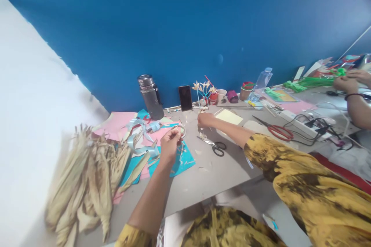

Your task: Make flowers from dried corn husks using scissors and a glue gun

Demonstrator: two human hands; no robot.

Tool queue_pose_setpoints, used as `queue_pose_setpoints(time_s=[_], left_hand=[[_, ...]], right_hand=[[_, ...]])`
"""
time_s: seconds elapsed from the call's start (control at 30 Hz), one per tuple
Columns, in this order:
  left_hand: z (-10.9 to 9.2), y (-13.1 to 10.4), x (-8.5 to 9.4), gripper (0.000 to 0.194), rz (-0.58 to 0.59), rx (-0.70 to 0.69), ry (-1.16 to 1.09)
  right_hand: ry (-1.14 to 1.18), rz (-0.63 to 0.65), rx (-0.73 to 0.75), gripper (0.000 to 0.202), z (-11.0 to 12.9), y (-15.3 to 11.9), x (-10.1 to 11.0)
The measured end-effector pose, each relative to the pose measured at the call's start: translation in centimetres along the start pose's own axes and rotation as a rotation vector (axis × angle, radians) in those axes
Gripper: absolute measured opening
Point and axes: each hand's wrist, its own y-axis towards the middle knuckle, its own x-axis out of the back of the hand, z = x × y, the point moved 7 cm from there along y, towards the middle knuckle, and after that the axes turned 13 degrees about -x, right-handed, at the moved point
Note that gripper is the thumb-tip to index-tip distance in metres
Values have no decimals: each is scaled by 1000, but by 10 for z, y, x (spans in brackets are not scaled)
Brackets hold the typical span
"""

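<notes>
My left hand (171, 143) is closed in a pinch on a thin ring-shaped piece (183, 131), above pink and blue paper. A narrow white strip (181, 152) hangs just below those fingers. Farther forward, my right hand (205, 120) reaches to the table with its fingers curled together; whatever they hold, if anything, is hidden. Behind it stands a small bunch of pale husk flowers (204, 87). Black-handled scissors (218, 148) lie partly spread on the table, nearer to me than my right hand. A yellow paper pad (228, 116) rests beside my right forearm.
Dried corn husks (95, 185) are heaped at left, beside light-blue ribbon (139, 139). A flask (152, 98) and a phone (185, 98) stand by the wall. Red-handled scissors (279, 132) and a power strip (301, 123) lie right, near another person's hands (346, 83) with green strands.
</notes>
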Motion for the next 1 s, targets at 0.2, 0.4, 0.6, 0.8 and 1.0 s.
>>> queue_pose_setpoints(time_s=[0.2,0.4,0.6,0.8,1.0], left_hand=[[0,-2,-7,28,23,22,-87],[0,-1,-5,28,24,-4,-59],[3,0,-1,30,-9,32,-41],[4,0,-3,30,-11,44,-55],[3,1,0,30,-24,42,-52]], right_hand=[[193,-33,100,29,-17,-6,15],[82,-70,-34,35,-8,-1,1],[17,-57,-79,38,-3,4,-7],[22,-42,-94,43,-15,5,-2],[82,-30,-145,45,-6,5,-8]])
